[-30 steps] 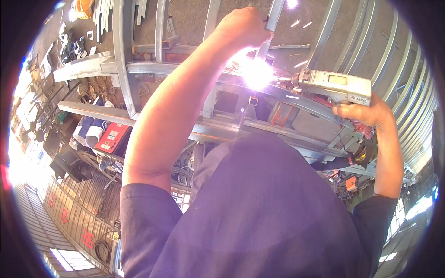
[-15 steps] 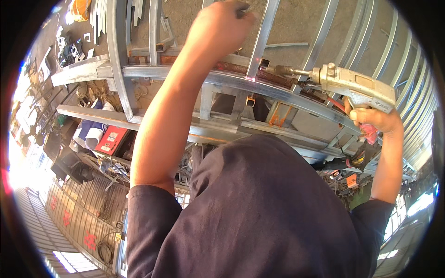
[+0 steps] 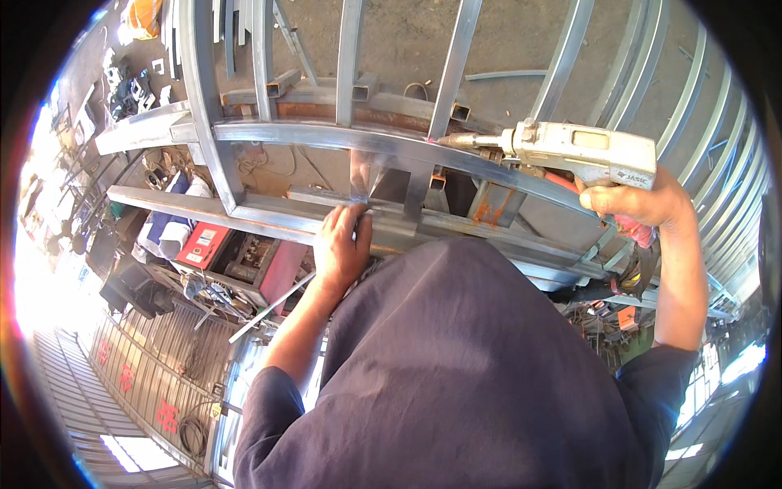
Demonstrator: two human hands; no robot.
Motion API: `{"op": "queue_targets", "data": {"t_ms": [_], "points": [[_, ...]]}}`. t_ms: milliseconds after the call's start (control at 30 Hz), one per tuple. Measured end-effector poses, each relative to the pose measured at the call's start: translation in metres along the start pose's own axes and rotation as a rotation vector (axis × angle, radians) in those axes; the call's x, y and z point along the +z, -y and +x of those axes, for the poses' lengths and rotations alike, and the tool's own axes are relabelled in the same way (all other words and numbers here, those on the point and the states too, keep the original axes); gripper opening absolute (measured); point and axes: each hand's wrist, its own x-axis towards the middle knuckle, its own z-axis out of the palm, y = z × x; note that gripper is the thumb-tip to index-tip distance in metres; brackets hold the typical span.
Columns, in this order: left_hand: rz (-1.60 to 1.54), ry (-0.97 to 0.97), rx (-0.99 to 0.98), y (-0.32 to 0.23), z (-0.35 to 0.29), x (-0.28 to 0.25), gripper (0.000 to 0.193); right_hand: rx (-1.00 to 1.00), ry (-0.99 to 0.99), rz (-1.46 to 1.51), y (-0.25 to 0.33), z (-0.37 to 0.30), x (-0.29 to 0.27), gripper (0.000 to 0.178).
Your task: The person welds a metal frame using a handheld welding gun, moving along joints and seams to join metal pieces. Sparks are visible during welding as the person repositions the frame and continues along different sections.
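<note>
At the upper left, on the brown ground, lies a bright orange bundle [image 3: 142, 18], and below it sits a red rectangular box [image 3: 202, 246]. Next to the right, a thick grey steel post [image 3: 199, 73] meets a long, square-section steel tube [image 3: 318, 134] that runs rightward across the frame, with a lower grey steel rail [image 3: 281, 216] nearer the person. The bare left hand [image 3: 344, 248] has its fingers bent and close together at that rail, beside the foot of a short, shiny steel upright [image 3: 359, 175]; whether it grips or merely rests cannot be told. Farther right, a slim grey steel bar [image 3: 454, 69] joins the tube, a small reddish glow at its foot. Just beside that joint is the nozzle tip of a pale, box-bodied welding gun [image 3: 586, 151], whose handle the right hand [image 3: 652, 200] wraps firmly. Beyond stand several parallel grey bars [image 3: 690, 81].
</note>
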Motion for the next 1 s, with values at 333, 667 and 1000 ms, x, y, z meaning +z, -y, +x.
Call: {"op": "queue_targets", "data": {"t_ms": [333,667,1000], "points": [[0.068,-0.043,0.055,0.031,-0.046,0.027,0.043,-0.016,0.024,-0.030,-0.005,0.005,-0.005,0.061],[0.052,-0.093,0.078,0.035,-0.045,0.031,0.045,0.021,-0.005,-0.083,0.000,0.005,-0.002,0.063],[0.053,-0.110,0.091,0.033,-0.043,0.030,0.045,-0.027,-0.042,-0.047,-0.011,0.002,0.000,0.063]]}}
